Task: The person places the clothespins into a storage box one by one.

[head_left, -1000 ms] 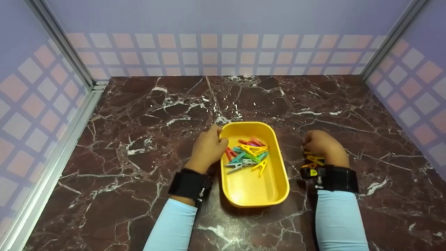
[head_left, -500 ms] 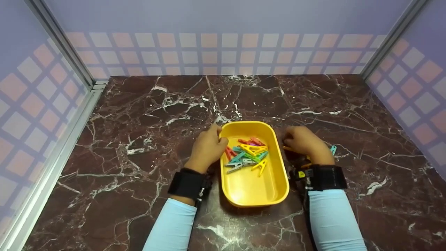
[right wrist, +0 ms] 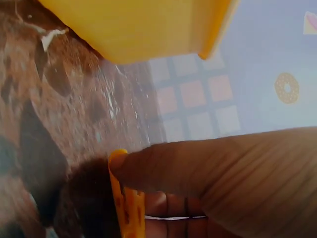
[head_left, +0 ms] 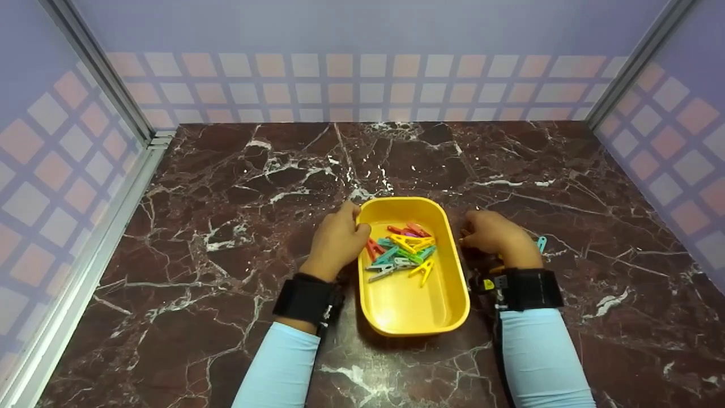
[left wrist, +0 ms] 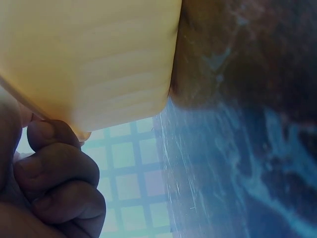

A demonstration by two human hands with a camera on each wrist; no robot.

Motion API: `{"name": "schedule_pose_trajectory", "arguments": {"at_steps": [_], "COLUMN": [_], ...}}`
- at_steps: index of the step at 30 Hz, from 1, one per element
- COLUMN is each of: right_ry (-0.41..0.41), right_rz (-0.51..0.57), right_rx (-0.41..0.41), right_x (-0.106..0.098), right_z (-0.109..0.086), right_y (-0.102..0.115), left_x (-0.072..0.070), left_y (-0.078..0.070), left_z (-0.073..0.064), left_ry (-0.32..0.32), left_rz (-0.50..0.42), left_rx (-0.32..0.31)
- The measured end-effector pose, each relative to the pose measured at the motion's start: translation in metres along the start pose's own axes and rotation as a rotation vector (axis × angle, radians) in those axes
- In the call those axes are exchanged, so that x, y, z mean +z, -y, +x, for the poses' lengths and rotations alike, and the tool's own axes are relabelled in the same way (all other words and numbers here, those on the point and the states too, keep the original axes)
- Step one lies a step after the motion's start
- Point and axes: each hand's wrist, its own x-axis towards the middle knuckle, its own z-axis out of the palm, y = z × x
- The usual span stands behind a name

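My left hand (head_left: 338,241) grips the left side of the yellow tray (head_left: 408,309), toward its far end, with the thumb at the rim and the fingers curled. The tray sits on the dark red marbled table (head_left: 226,175), between my two hands.

My right hand (head_left: 495,237) is just to the right of the tray, and there I pinch an orange-yellow clip (right wrist: 130,213) between thumb and fingers; it is outside the tray, and the right wrist view cuts off its lower end.

Inside the tray, other clips lie in a loose heap toward the middle and far part. A red clip (head_left: 374,249) lies by the left wall, a green clip (head_left: 409,256) in the middle, a grey clip (head_left: 382,271) near the left side, and a splayed yellow clip (head_left: 422,272) on the near right of the heap. A teal clip (head_left: 542,244) shows on the table just right of my right hand, partly hidden by it.

I wear a black band (head_left: 305,301) on my left wrist and light blue sleeves (head_left: 278,365).
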Motion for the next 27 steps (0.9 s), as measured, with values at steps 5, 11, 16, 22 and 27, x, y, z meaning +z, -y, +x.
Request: {"name": "schedule_pose_trajectory", "arguments": {"at_steps": [5, 11, 16, 22, 27], "right_ry": [-0.032, -0.034, -0.025, -0.067, -0.084], "right_rz": [0.016, 0.004, -0.032, -0.011, -0.015], "right_rx": [-0.032, -0.035, -0.063, -0.102, -0.125], "right_x": [0.002, 0.003, 0.003, 0.001, -0.004], "right_z": [0.003, 0.004, 0.005, 0.001, -0.003], "right_y": [0.006, 0.008, 0.009, 0.01, 0.013], "left_x": [-0.001, -0.001, -0.001, -0.001, 0.0], "left_y": [-0.001, -0.001, -0.001, 0.0, 0.0], "left_z": [0.0, 0.0, 0.0, 0.0, 0.0], "left_ry": [0.012, 0.012, 0.016, 0.017, 0.012], "left_rz": [-0.01, -0.016, -0.015, -0.008, 0.0], "left_rx": [-0.016, -0.003, -0.017, -0.013, -0.019]}}
